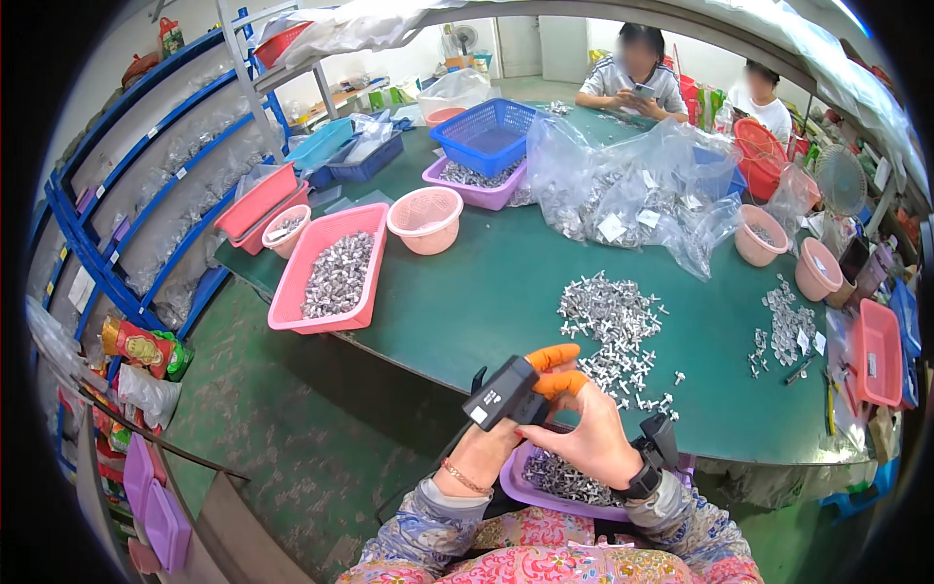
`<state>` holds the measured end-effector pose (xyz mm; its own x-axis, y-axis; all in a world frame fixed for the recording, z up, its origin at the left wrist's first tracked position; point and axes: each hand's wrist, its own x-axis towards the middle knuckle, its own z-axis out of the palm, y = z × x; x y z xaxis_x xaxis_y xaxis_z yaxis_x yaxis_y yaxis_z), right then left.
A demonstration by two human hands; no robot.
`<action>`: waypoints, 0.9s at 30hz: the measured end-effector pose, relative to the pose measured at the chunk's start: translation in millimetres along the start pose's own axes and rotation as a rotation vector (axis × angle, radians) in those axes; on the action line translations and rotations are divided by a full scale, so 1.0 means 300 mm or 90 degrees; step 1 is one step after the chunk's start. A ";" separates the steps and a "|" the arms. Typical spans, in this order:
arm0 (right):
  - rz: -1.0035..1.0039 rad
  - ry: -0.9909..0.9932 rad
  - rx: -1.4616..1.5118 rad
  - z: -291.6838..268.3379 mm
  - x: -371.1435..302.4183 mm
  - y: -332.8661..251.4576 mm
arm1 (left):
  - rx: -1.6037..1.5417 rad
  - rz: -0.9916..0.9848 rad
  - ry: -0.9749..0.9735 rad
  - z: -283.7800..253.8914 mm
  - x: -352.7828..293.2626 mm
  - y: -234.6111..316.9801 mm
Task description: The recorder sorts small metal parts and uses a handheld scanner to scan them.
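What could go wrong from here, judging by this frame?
Loose small silvery metal parts spread near the edge of the flat green table, so some might get knocked off. The purple plastic basket of metal parts, lower than that edge, could spill if jolted. The parts-filled pink rectangular plastic basket appears to overhang the table's left side and might tip if bumped.

Our green table [467,302], metal parts [601,313] heaped toward its near edge, bags [623,200] between these and its far edge, our pink tray [342,321] on its left edge, pink tub [815,279] toward its right edge
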<state>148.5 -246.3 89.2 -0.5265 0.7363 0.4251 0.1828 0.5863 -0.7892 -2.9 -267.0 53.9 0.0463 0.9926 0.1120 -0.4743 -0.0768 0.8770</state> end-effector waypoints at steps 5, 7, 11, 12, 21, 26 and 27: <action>0.030 -0.078 -0.029 -0.043 0.033 -0.044 | -0.116 -0.041 0.007 0.111 -0.073 0.096; 0.018 -0.078 -0.023 -0.048 0.027 -0.047 | -0.106 -0.012 0.002 0.082 -0.067 0.062; 0.017 -0.100 0.049 -0.054 -0.010 -0.065 | 0.022 0.057 0.007 0.091 -0.138 0.022; 0.033 -0.127 0.061 -0.059 -0.012 -0.065 | -0.011 0.017 0.022 0.053 -0.150 0.007; 0.116 -0.223 0.226 -0.055 -0.011 -0.070 | -0.156 -0.019 0.057 0.131 -0.238 0.067; 0.122 -0.164 0.199 -0.103 0.004 -0.073 | 0.111 -0.078 0.140 0.127 -0.374 0.120; 0.120 -0.160 0.198 -0.103 0.002 -0.068 | 0.049 -0.152 0.159 0.148 -0.390 0.142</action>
<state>170.0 -247.5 119.2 -0.7004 0.6930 0.1708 0.0559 0.2918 -0.9549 10.4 -390.6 98.9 -0.0729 0.9751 -0.2096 -0.4079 0.1626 0.8984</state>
